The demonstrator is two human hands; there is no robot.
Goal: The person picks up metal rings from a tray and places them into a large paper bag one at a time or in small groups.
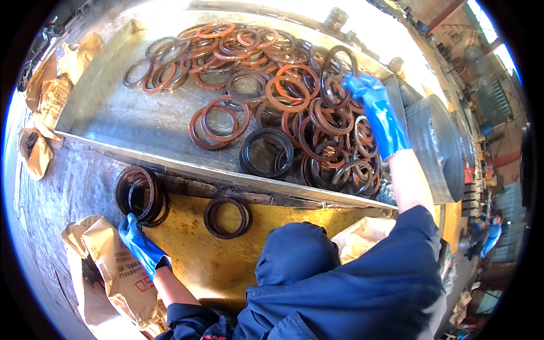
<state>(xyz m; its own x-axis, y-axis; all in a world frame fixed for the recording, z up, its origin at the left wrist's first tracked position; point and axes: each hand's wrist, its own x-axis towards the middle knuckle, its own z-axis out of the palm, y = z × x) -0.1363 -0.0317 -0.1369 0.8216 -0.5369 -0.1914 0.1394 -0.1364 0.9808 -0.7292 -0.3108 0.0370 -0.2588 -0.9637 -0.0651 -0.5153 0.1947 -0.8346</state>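
My left hand (137,241), in a blue rubber glove, grips the lower edge of a small stack of dark brown rings (120,195), held tilted up over the near side of the tray. Its fingers are partly hidden behind the rings. My right hand (371,96), gloved alike, is closed on the edge of a single dark ring (324,85) raised above the pile at the tray's right. Many reddish-brown and dark rings (289,93) lie heaped in the shallow metal tray (153,113). Two or so dark rings (245,218) rest on the yellow surface near me.
The tray's raised front wall (187,173) runs across before me. Brown paper sacks (107,255) stand by my left forearm, with more paper sacks (56,96) at the far left. A large grey metal drum (439,147) stands right of my right arm. Another person (492,235) is far off at right.
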